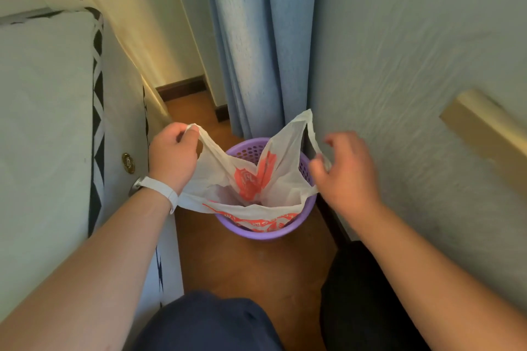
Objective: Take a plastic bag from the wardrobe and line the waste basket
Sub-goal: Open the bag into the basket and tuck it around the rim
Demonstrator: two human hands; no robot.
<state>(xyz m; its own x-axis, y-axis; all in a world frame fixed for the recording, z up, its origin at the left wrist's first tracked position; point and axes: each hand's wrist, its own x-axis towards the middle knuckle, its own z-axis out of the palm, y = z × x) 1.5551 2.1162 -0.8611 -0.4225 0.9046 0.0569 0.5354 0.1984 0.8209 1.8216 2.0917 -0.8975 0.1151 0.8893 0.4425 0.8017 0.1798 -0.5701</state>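
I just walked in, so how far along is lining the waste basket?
Done: the plastic bag is out and hanging into the purple waste basket. In hand: the left hand holds one handle; the right hand looks blurred at the other edge. Left: folding the bag's edges over the rim.

Two bare forearms, no sleeves reaching the wrists or elbows. White watch strap [159,190] wrapped around the left wrist, with a small silver-grey case [136,184] showing at its left edge. Right wrist without anything worn. Dark navy shorts leg [211,322] at the near edge, centre, over the left knee, with a faint seam and crease. Black cloth [359,302] at near right over the other leg, too dark for detail.
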